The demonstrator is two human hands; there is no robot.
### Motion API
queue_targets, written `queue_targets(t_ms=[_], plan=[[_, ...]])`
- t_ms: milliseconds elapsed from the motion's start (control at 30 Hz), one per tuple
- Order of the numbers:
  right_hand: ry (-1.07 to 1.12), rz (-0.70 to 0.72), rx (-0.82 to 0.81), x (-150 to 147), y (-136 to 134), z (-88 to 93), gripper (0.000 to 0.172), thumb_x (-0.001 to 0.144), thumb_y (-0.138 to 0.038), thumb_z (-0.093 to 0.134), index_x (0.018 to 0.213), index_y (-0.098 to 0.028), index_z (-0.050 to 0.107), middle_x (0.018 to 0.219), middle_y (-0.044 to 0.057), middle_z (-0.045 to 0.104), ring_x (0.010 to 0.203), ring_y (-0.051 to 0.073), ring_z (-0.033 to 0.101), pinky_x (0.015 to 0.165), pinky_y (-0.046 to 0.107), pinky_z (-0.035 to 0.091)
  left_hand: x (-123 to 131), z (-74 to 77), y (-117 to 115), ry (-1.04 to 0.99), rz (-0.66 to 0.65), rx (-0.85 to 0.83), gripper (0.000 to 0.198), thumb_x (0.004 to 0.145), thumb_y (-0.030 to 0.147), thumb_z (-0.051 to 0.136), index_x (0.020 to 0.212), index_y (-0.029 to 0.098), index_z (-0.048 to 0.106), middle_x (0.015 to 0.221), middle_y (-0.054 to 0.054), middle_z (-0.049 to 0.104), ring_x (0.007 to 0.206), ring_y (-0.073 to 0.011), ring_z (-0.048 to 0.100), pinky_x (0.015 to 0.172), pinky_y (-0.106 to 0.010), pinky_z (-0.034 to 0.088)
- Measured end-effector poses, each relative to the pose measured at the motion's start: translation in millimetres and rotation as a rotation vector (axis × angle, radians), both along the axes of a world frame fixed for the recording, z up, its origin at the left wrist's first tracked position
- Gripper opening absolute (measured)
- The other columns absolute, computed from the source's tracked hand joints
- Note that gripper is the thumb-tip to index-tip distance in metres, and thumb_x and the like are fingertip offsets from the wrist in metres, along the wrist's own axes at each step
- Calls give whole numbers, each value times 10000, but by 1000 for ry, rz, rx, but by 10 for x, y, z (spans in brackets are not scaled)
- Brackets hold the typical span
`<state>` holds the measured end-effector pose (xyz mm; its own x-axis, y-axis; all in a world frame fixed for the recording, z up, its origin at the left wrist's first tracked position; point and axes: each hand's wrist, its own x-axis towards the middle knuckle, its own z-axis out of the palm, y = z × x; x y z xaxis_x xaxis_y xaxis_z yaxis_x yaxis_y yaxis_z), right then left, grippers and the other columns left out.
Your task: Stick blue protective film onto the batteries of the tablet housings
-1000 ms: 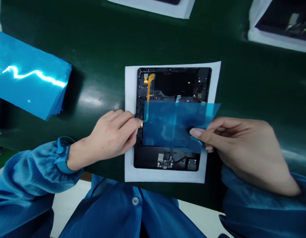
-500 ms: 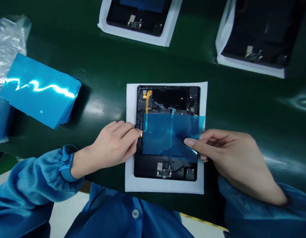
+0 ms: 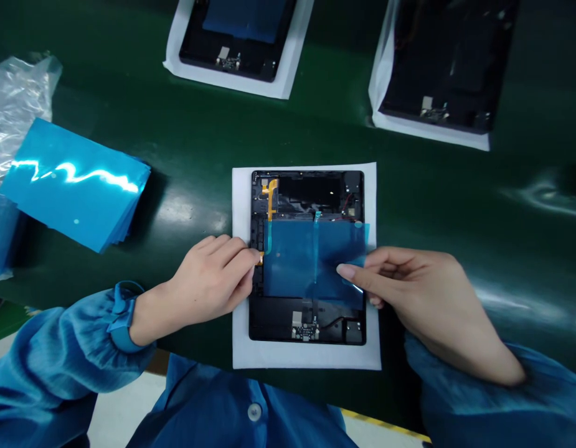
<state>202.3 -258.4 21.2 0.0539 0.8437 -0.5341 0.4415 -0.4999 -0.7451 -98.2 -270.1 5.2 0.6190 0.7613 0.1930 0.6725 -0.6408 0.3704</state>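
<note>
Green matting (image 3: 189, 168) carried an opened tablet (image 3: 306, 255) on white paper (image 3: 241, 348), where the right hand (image 3: 409, 292) pinched a blue film (image 3: 311, 261), the left hand (image 3: 208, 280) pinched its edge, film sheets (image 3: 77, 183) nearby.

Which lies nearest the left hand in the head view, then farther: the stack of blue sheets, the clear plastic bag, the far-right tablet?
1. Stack of blue sheets, up and left of the left hand.
2. Clear plastic bag, at the far left edge.
3. Far-right tablet, top right across the table.
</note>
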Motion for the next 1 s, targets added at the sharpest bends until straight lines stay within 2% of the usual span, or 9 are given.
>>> queue_targets(t_ms=[167,467,633,733,800,900,1000], plan=[[7,2,-12,-5,4,14,441,593,-568,976,571,-215,713,453,10,582,399,121,470,430,257,384,-3,-5,-3,-3,4,4,79,1050,143,551,1088,190,602,965,-71,742,791,-209,662,688,-360,531],[27,18,-15,4,0,-9,524,595,-656,986,682,-199,743,502,-10,583,426,115,493,430,256,411,-10,-62,11,-14,1,60,87,1070,185,526,1081,181,612,938,-54,734,766,-192,655,673,-341,534],[44,14,17,-34,-3,10,538,587,-653,990,715,-188,753,519,-14,589,436,103,486,432,253,396,7,-47,8,-1,3,81,179,1078,191,527,1200,154,653,980,-62,734,838,-196,682,759,-338,576],[52,29,44,-42,-13,1,532,611,-651,976,716,-183,746,547,-5,618,445,100,497,435,252,399,97,-7,48,51,-58,167,236,1090,228,524,1219,143,703,976,-77,722,850,-215,682,744,-360,558],[56,30,73,-45,-18,-18,520,629,-642,964,725,-180,745,574,5,647,451,101,510,436,250,407,206,30,108,138,-135,163,280,1101,257,509,1246,144,720,998,-87,721,876,-231,685,743,-369,540],[51,32,123,-54,-22,-40,492,664,-629,941,737,-180,752,573,9,659,450,114,538,438,255,428,391,94,221,317,-256,35,391,1088,228,486,1426,136,658,1065,-105,725,975,-257,705,836,-383,541],[-1,75,152,-65,-44,-10,437,756,-609,878,748,-183,779,553,20,666,462,155,596,468,287,486,515,159,307,452,-302,-72,529,1047,178,485,1570,137,552,1127,-124,730,1017,-281,721,905,-404,538]])
